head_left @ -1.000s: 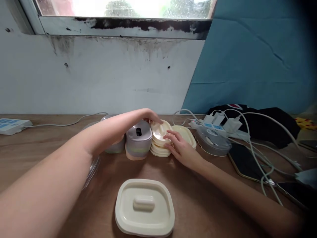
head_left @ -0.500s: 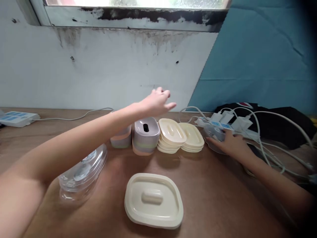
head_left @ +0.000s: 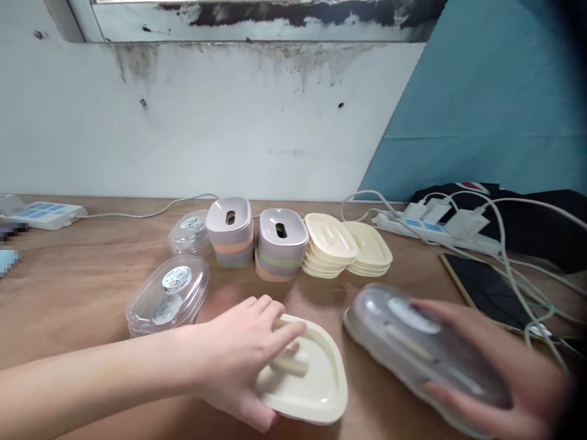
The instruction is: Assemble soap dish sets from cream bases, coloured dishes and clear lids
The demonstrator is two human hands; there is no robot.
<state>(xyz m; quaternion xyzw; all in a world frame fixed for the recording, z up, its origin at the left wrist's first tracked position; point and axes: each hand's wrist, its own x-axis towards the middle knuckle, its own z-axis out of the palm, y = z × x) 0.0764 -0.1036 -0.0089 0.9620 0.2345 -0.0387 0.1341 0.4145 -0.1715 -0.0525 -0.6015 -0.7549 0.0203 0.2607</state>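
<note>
A cream plastic lid point(head_left: 321, 391) with a raised bar handle lies on the table in front of me. My left hand point(head_left: 250, 357) is over its left side, fingers curled across the far rim and handle and thumb at the near rim. To its right, my right hand point(head_left: 509, 366) grips a clear domed plastic cover point(head_left: 426, 342) with a pale label, tilted and smeared by motion. Its fingers lie along the far and near sides of the cover. Whether it is one cover or several nested ones, I cannot tell.
Behind stand two stacks of grey-lilac slotted containers point(head_left: 282, 244) and two stacks of cream lids point(head_left: 332, 241). More clear covers point(head_left: 169, 293) lie at left. On the right are a phone point(head_left: 486, 290), loose cables and a power strip point(head_left: 440, 232) with chargers.
My left hand has come down from above the containers onto the cream lid. My right hand has left the power strip side, bringing the clear cover nearer to me.
</note>
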